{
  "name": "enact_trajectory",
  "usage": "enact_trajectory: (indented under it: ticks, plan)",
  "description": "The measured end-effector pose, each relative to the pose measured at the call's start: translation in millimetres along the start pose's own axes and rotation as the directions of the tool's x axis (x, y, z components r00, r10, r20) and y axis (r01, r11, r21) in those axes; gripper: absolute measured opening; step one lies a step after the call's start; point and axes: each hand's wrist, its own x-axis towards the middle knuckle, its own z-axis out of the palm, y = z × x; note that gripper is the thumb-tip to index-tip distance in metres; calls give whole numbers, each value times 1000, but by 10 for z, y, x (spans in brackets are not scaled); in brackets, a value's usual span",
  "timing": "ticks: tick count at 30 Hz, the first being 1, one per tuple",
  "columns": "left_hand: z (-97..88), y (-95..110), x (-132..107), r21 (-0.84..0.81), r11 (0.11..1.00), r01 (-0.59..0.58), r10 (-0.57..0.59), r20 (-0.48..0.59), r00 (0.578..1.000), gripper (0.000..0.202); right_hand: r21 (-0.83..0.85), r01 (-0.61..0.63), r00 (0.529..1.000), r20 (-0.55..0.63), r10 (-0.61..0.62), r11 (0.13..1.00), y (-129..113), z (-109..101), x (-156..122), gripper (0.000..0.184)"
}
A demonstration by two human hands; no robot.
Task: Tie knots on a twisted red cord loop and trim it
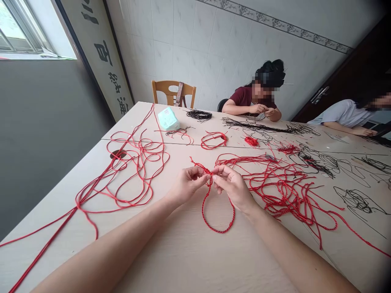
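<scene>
My left hand (187, 185) and my right hand (232, 186) meet above the pale wooden table (189, 252). Both pinch a twisted red cord (214, 228) near its top, fingers pressed together. The cord hangs below my hands as a closed loop that rests on the table. A short braided end sticks out to the left above my left hand. A heap of similar twisted red cords (287, 191) lies just right of my right hand.
Long loose red strings (134, 171) sprawl over the table's left side. A mint green packet (168, 119), small red coils and black cords (275, 129) lie farther back. Two people sit at the far side, their hands on the table. An empty wooden chair (173, 92) stands behind.
</scene>
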Motion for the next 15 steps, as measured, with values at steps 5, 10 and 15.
enact_trajectory:
  ticks: [5, 10, 15]
  plan:
    - [12, 32, -13, -12, 999, 42, -42, 22, 999, 32, 63, 14, 1000, -1, -14, 998, 12, -7, 11, 16]
    - [27, 46, -23, -54, 994, 90, -88, 49, 995, 30, -61, 51, 998, 23, -50, 997, -31, -34, 10, 14]
    - [20, 41, -20, -157, 977, 145, -131, 93, 987, 29, -324, 159, 987, 73, -143, 932, -114, -72, 6, 7]
